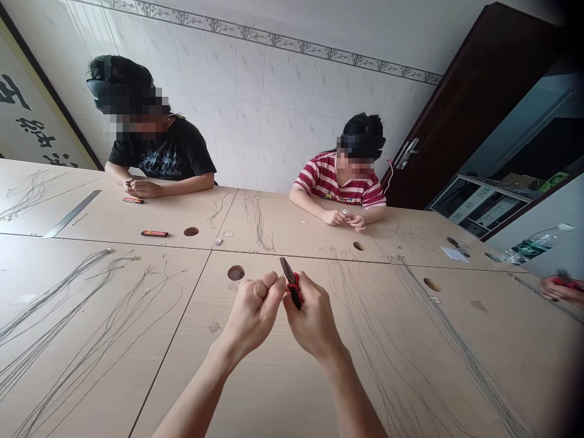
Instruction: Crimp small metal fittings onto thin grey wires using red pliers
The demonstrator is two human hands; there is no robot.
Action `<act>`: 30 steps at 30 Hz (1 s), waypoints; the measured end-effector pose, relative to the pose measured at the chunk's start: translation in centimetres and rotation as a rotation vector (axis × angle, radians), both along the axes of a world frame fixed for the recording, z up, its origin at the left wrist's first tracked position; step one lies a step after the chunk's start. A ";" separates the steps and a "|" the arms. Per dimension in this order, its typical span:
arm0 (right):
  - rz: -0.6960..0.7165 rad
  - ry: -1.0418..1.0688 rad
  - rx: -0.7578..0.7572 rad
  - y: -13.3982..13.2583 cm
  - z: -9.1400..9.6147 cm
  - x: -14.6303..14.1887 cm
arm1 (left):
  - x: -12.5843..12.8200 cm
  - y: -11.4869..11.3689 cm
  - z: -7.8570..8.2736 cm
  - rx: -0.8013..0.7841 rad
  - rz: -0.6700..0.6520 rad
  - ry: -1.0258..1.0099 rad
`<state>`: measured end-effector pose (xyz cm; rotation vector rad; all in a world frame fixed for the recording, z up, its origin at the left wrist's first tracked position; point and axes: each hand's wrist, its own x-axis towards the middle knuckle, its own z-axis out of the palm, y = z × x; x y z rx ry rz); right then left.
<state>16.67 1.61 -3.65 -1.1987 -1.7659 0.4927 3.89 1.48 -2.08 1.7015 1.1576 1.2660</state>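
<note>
My right hand [312, 316] is wrapped round a pair of pliers [292, 283] with red and black handles, their dark jaws pointing up and a little left. Close beside the jaws, my left hand [255, 307] is closed with thumb and fingers pressed together. What it pinches is too small to make out. Both hands are above the table [246, 389], nearly touching each other. To their right lie long thin grey wires [360, 322], with small pieces at their far ends. More bundles of wires [86, 304] are spread on the left.
Two people sit across the table, their hands on it. At the right edge another person's hand [561, 289] holds something red. A steel ruler [73, 213], a red-black case [154, 233], a plastic bottle [538, 244] and round holes such as this cable hole [236, 272] are about.
</note>
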 end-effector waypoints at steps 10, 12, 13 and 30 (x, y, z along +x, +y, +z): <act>0.043 0.036 -0.019 0.2 -0.1 0.1 | 0.1 -0.2 -0.9 0.039 0.011 -0.082; 0.044 0.035 -0.025 0.3 -0.2 0.1 | 0.1 -0.3 -1.1 0.042 0.017 -0.085; 0.044 0.033 -0.024 0.3 -0.2 0.1 | 0.0 -0.3 -1.2 0.042 0.019 -0.085; 0.134 0.069 -0.144 0.9 -0.6 -0.1 | -1.3 -0.4 -0.3 -0.199 0.080 -0.041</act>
